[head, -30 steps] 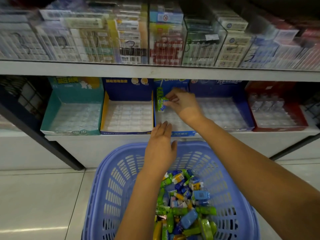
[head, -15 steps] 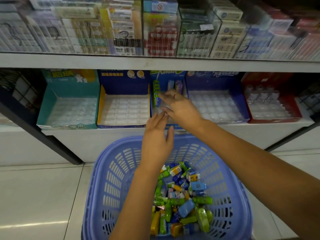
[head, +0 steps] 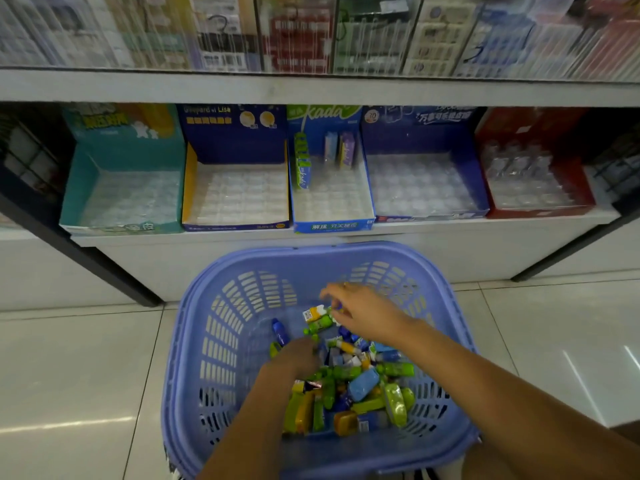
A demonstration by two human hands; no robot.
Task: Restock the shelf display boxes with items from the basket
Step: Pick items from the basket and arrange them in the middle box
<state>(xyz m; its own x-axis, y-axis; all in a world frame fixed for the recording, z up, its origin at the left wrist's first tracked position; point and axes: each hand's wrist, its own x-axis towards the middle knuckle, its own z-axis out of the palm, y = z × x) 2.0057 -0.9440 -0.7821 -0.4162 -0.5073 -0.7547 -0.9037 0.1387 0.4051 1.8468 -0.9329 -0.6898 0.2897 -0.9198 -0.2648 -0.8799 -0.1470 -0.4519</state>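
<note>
L hand [head: 297, 355] was down among items [head: 363, 389] in basket [head: 311, 258], grip unclear; R hand [head: 363, 314] hovered above, fingers spread.

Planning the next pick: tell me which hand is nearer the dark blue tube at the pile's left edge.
Left. The left hand is just below-right of the dark blue tube; the right hand is farther right.

The basket [head: 221, 306] is open on top; its items [head: 363, 389] heap toward the near right, leaving the far-left floor bare. The upper shelf [head: 311, 88] overhangs the display boxes [head: 235, 147]. In the middle blue box [head: 332, 225] a green row [head: 302, 164] lines the left wall, two packs [head: 341, 148] stand at the back; the remaining tray [head: 332, 199] is free.
</note>
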